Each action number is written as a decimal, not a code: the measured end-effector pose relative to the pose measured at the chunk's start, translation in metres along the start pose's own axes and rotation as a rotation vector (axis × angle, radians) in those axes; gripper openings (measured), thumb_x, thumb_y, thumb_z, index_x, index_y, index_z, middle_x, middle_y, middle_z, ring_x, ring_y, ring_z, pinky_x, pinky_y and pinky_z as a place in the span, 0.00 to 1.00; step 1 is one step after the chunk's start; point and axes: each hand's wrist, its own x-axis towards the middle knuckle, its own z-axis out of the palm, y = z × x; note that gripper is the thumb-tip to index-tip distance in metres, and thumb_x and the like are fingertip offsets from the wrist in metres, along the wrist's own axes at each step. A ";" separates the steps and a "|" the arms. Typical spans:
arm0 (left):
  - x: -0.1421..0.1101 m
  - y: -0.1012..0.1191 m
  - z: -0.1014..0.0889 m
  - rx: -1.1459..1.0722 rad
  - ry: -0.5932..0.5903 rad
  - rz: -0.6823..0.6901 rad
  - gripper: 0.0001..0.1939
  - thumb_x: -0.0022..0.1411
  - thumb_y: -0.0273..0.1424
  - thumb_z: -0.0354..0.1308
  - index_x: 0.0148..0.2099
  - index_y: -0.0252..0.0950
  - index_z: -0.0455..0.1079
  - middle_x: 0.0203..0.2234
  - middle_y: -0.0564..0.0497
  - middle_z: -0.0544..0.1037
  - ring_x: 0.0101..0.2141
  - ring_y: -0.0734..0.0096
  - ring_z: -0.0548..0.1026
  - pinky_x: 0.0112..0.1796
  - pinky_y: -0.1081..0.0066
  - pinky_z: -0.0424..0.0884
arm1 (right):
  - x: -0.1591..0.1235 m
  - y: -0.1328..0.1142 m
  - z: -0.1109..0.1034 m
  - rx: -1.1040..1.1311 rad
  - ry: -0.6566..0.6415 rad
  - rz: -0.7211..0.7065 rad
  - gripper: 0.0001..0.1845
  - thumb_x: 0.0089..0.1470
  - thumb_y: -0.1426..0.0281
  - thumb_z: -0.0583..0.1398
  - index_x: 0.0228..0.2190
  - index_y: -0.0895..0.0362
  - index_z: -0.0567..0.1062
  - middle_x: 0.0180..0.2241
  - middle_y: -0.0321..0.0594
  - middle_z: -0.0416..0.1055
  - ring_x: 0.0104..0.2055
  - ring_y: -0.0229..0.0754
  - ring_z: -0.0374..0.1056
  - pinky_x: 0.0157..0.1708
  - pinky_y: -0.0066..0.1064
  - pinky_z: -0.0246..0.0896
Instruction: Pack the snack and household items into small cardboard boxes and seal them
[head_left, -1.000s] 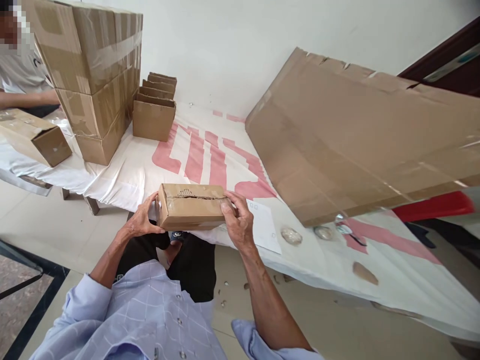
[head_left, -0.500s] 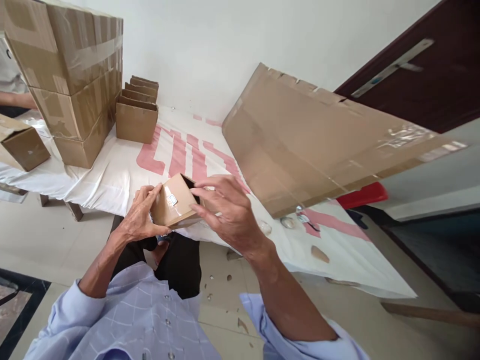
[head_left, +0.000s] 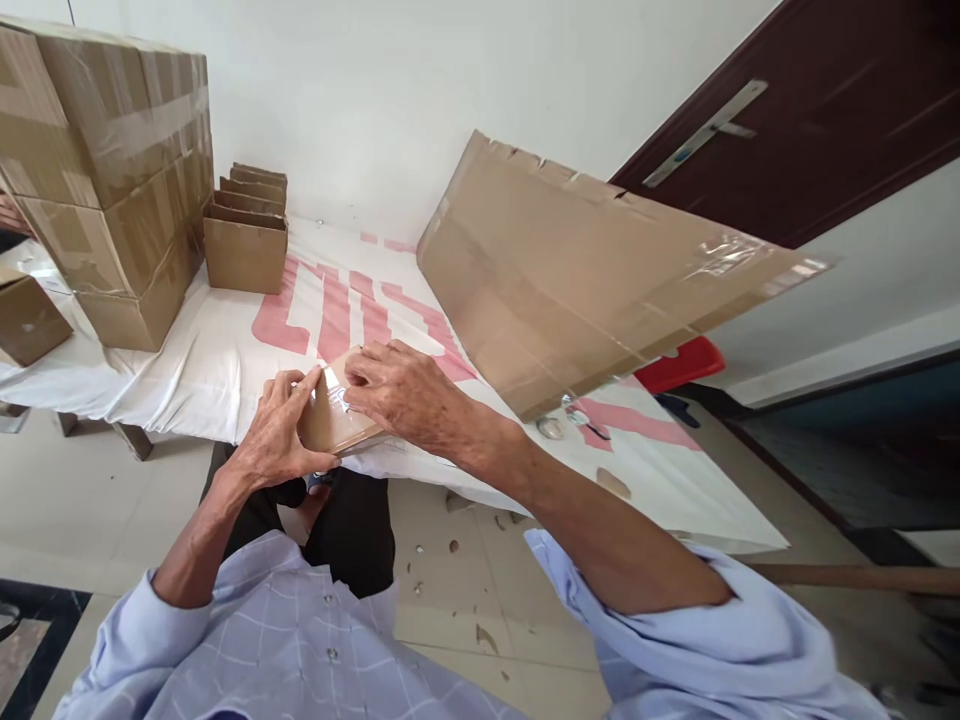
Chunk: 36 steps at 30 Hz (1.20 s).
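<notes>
A small brown cardboard box (head_left: pixel 319 425) is gripped by my left hand (head_left: pixel 274 430), thumb along its lower edge and fingers over its left side. On the face turned up to me are shiny clear tape (head_left: pixel 332 380) and a small white label, partly covered by fingers. My right hand (head_left: pixel 401 390) lies over the right part of the box with its fingers curled into a pinch at the tape and label. What sits between those fingertips is too small to make out. The right hand hides the box's far end.
Large taped cartons (head_left: pixel 142 210) are stacked at the left, beside several small open boxes (head_left: pixel 246 255). A big cardboard sheet (head_left: pixel 555 280) leans on the white cloth-covered table (head_left: pixel 217 370). Clear tape rolls (head_left: pixel 550 428) lie near it. Another person's hand (head_left: pixel 11 212) shows at the far left.
My right hand has moved left from the box's open end onto its labelled face, its fingers closing from spread to pinched. My left hand keeps its hold. The view has shifted slightly right.
</notes>
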 end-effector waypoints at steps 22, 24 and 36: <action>-0.006 -0.049 -0.035 -0.074 0.016 -0.194 0.64 0.47 0.52 0.80 0.80 0.51 0.56 0.68 0.40 0.65 0.69 0.33 0.68 0.61 0.37 0.78 | -0.131 0.076 0.040 0.615 0.841 0.940 0.20 0.69 0.49 0.63 0.36 0.52 0.77 0.30 0.33 0.71 0.32 0.40 0.66 0.36 0.34 0.66; -0.010 -0.062 -0.041 -0.123 0.017 -0.251 0.63 0.48 0.50 0.80 0.80 0.57 0.55 0.70 0.43 0.66 0.70 0.34 0.69 0.61 0.37 0.79 | -0.173 0.084 0.073 0.589 0.785 1.109 0.19 0.66 0.51 0.63 0.33 0.53 0.76 0.27 0.33 0.69 0.30 0.40 0.65 0.34 0.34 0.64; -0.009 -0.043 -0.048 -0.221 -0.013 -0.458 0.65 0.32 0.55 0.86 0.73 0.75 0.64 0.69 0.63 0.77 0.68 0.34 0.74 0.63 0.33 0.78 | -0.235 0.104 0.186 0.493 0.355 1.389 0.07 0.60 0.71 0.58 0.29 0.52 0.73 0.37 0.45 0.79 0.41 0.47 0.69 0.47 0.37 0.62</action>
